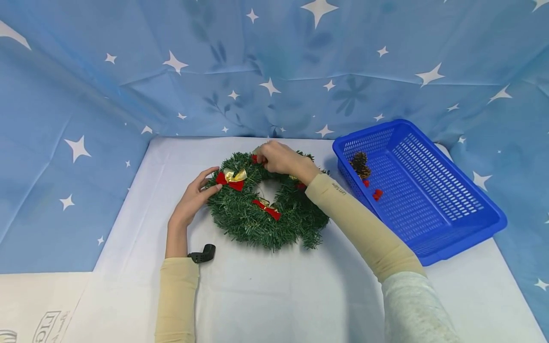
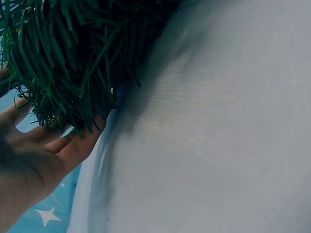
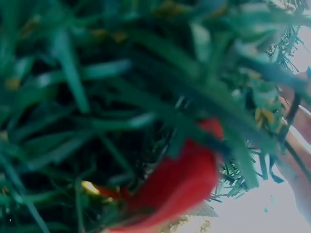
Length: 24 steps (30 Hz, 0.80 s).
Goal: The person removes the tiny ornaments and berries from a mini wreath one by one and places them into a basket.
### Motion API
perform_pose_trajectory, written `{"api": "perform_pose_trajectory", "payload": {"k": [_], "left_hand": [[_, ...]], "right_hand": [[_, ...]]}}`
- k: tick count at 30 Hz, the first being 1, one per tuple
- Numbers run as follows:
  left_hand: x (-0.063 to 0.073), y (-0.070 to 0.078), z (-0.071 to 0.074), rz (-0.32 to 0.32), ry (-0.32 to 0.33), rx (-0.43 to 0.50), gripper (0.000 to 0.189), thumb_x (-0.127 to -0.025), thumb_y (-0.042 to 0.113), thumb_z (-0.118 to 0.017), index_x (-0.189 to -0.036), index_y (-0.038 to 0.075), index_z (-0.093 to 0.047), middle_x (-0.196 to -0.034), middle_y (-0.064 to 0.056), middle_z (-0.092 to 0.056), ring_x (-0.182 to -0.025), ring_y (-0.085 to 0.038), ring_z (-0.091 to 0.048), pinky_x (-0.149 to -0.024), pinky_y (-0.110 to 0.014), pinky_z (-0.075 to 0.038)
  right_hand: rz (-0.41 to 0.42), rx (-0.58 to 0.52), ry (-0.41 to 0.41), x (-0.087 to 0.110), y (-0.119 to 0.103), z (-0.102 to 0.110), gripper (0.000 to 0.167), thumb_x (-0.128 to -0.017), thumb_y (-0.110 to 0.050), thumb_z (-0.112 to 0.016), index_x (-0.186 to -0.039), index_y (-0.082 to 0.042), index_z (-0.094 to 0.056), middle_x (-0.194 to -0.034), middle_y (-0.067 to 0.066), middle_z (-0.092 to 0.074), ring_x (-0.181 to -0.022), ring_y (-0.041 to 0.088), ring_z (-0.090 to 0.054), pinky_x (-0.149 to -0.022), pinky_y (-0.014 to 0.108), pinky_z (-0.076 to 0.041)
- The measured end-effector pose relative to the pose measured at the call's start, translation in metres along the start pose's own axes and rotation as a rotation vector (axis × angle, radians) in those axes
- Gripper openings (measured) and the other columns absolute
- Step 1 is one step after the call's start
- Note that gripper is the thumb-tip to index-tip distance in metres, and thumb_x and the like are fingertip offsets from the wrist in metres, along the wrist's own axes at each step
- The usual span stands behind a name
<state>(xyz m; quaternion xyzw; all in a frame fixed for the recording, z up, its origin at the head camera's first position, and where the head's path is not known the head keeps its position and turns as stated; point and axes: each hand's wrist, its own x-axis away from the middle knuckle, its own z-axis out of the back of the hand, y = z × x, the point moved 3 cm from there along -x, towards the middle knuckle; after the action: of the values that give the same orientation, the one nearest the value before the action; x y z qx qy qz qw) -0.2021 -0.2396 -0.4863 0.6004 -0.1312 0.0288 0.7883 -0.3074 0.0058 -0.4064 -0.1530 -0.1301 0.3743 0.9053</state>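
Note:
A green wreath [image 1: 240, 224] lies on the white cloth. My left hand [image 1: 191, 197] holds its left edge, thumb next to a red and gold bow [image 1: 232, 180]; in the left wrist view the fingers [image 2: 80, 145] lie against the outer needles. At the far side of the ring, my right hand [image 1: 280, 158] has bent fingers at another red bow [image 1: 255, 158], which they partly cover. Close up, the right wrist view shows red fabric of a bow [image 3: 177, 182] among blurred needles. One more red and gold bow [image 1: 267, 208] sits at the inner front edge.
To the right stands a blue plastic basket [image 1: 476, 238], tilted across the table, with pine cones [image 1: 360, 164] and small red pieces [image 1: 377, 194] by its left wall. A black device [image 1: 203, 254] is at the left wrist. Blue starry cloth [image 1: 274, 105] hangs behind.

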Motion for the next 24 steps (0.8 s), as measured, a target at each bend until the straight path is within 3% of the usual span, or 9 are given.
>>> {"api": "perform_pose_trajectory", "payload": {"k": [12,24], "left_hand": [[0.0028,0.0027,-0.0011,-0.020,-0.001,0.002,0.066,-0.103,0.037,-0.063,-0.162,0.036,-0.033,-0.173,-0.006,-0.013,-0.160,-0.034,-0.009,-0.113,-0.070,-0.032],[0.0041,0.0032,0.0000,-0.020,-0.001,0.006,0.064,-0.103,0.036,-0.063,-0.161,0.039,-0.034,-0.173,-0.007,-0.013,-0.160,-0.033,-0.009,-0.113,-0.071,-0.031]], "right_hand": [[-0.002,0.112,-0.012,0.0017,-0.0045,-0.0028,0.035,-0.092,0.012,-0.055,-0.116,-0.004,-0.075,-0.114,0.013,-0.073,-0.100,0.026,-0.068,-0.075,0.036,-0.053],[-0.022,0.098,-0.025,0.0020,-0.0056,-0.0006,0.030,-0.092,0.007,-0.060,-0.118,-0.002,-0.072,-0.114,0.014,-0.071,-0.096,0.026,-0.067,-0.080,0.037,-0.056]]}}
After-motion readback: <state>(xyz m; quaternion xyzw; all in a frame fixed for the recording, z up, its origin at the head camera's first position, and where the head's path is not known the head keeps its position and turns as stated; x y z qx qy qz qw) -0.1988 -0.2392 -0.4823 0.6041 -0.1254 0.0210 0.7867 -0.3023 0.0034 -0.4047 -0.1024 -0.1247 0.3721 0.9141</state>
